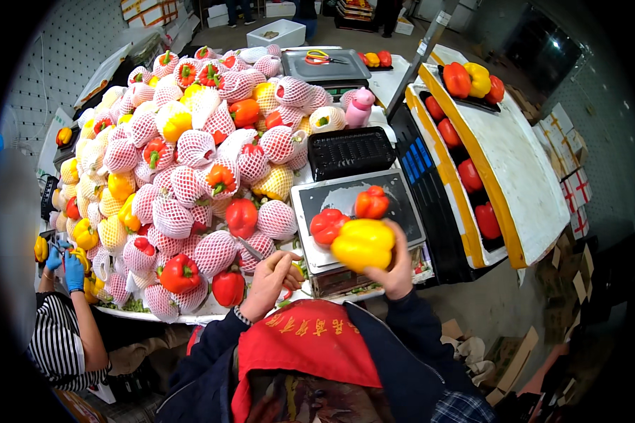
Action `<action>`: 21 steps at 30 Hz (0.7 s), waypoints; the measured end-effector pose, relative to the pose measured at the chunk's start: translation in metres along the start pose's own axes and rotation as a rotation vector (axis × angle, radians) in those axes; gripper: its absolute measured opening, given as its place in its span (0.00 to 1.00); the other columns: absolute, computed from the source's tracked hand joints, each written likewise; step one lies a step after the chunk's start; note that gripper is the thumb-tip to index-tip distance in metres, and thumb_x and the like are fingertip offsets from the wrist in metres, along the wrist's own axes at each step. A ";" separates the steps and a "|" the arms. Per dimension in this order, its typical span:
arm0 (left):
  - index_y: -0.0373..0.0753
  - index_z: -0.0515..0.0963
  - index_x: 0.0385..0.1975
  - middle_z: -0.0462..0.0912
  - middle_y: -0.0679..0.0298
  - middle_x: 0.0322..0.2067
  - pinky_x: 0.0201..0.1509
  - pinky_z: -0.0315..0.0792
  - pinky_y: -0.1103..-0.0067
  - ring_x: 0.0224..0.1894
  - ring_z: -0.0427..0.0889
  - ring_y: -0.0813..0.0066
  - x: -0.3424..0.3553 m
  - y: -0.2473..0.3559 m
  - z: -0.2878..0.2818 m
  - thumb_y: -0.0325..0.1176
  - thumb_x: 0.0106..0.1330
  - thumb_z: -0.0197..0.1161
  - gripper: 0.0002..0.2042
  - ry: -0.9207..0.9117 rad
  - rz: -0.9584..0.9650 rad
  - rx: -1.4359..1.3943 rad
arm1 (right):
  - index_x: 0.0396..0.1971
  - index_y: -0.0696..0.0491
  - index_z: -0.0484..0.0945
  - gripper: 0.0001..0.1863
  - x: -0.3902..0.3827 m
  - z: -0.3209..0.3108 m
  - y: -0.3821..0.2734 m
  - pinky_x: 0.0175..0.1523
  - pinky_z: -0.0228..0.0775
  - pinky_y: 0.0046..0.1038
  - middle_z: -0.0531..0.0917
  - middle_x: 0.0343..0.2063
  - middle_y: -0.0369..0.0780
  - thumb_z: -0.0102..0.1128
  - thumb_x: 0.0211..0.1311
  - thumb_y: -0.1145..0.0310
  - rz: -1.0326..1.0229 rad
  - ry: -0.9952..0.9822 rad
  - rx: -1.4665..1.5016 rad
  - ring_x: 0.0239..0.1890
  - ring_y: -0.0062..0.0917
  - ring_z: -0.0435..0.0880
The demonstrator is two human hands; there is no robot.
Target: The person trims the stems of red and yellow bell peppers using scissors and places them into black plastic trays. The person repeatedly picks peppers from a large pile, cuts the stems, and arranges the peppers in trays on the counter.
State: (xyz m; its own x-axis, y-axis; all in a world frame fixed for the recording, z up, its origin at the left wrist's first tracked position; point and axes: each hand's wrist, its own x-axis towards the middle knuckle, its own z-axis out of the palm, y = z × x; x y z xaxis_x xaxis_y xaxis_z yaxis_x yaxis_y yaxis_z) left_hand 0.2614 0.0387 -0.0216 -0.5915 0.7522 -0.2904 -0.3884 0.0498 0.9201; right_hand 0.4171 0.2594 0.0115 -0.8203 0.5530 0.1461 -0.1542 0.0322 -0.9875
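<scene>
My right hand (pixel 396 271) grips a yellow bell pepper (pixel 363 244) above the scale (pixel 402 204); my left hand (pixel 269 282) is curled around a knife (pixel 250 249) beside netted peppers (pixel 190 162)

A single head-worn fisheye view looked steeply down from above the person's chest, close over the weighing scale (pixel 360 211) and pepper heap (pixel 190 176), facing forward across the table (pixel 374 84), edges bending toward the rim.
</scene>
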 end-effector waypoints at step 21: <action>0.31 0.76 0.43 0.82 0.61 0.28 0.33 0.76 0.83 0.28 0.82 0.77 -0.013 -0.028 -0.012 0.36 0.75 0.52 0.12 0.046 -0.100 -0.065 | 0.73 0.57 0.50 0.47 0.021 -0.102 0.114 0.72 0.52 0.39 0.57 0.70 0.54 0.67 0.60 0.60 -0.127 0.516 -0.531 0.71 0.46 0.59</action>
State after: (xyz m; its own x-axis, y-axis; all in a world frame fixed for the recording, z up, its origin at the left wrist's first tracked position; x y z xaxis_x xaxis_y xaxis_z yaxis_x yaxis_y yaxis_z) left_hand 0.2713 0.0199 -0.0470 -0.5790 0.7143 -0.3930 -0.4912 0.0791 0.8675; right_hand 0.4383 0.3600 -0.1040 -0.4312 0.8342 0.3437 0.1629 0.4466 -0.8797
